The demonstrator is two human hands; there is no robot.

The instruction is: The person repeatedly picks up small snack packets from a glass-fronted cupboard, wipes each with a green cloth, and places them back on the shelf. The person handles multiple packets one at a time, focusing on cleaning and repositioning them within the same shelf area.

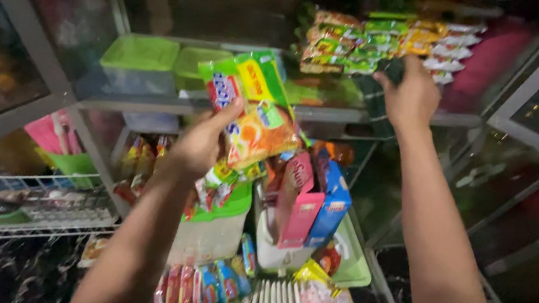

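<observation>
The left hand (pixel 208 142) is closed around a bunch of glossy green, yellow and orange noodle packets (pixel 254 107), thumb pressed on their front, held up before the glass cabinet shelf (pixel 155 102). Just behind it sit green-lidded plastic tubs (pixel 142 53); below it stand a pink carton (pixel 300 204) and a blue carton (pixel 335 204). The right hand (pixel 410 96), raised higher, grips a dark item against a stacked row of colourful packets (pixel 385 41).

green-orange noodle packets (pixel 257 107), pink carton (pixel 300 207), blue carton (pixel 332 207)
</observation>
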